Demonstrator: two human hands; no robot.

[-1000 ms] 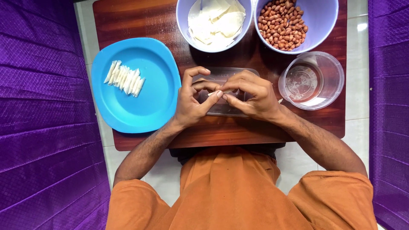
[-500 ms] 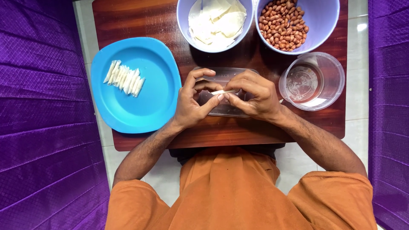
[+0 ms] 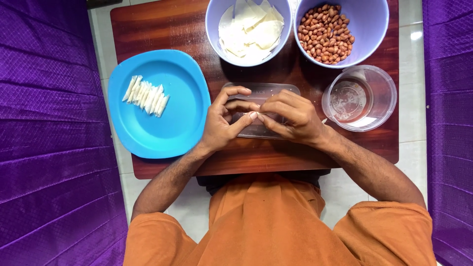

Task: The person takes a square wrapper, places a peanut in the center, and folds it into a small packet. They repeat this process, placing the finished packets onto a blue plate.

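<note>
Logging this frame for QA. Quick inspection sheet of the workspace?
Surface: dark brown wooden table, on pale tiled floor.
Job's things: small white wrapper piece pinched over a clear flat plastic lid.
Clutter: blue square plate with folded white pieces; lilac bowl of white wrappers; lilac bowl of peanuts; clear round tub.
Hands: left hand, right hand, fingertips meeting.
Cables: nothing seen.
Surroundings: purple quilted cloth both sides.

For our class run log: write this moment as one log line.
left hand: pinching small white wrapper piece | right hand: pinching same piece | under hands: clear lid | left: blue plate, rolled pieces
</note>
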